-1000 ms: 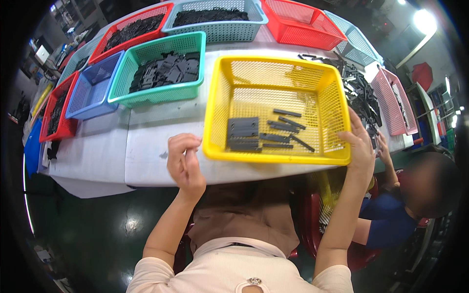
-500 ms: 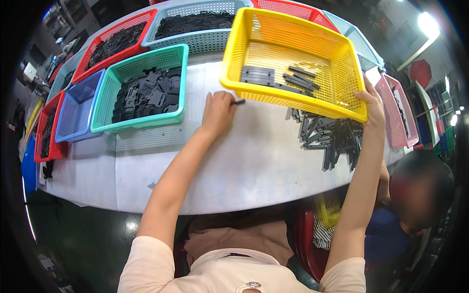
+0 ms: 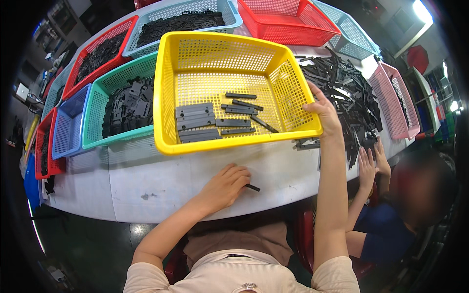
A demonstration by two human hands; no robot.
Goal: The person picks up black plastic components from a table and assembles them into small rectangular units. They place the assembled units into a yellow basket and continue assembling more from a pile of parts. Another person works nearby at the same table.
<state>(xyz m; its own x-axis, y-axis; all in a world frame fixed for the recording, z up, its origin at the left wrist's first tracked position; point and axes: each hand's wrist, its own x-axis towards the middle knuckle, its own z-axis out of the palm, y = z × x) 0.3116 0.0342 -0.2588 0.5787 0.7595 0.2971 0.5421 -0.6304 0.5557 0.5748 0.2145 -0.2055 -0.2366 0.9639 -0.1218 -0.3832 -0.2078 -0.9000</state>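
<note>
Head view: I see the right hand (image 3: pixel 323 111) clamped on one yellow basket (image 3: pixel 244 142), the left hand (image 3: pixel 225 185) curled round one black strip (image 3: pixel 252 187) (tightness unclear). At least six loose strips (image 3: pixel 241 95) inside; the perforated basket tilts above the white table (image 3: pixel 146 178).

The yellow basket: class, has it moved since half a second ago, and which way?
Yes, leftward: half a second ago the yellow basket appeared clear to the right of the green basket; now it hides the green basket's right end.
</note>
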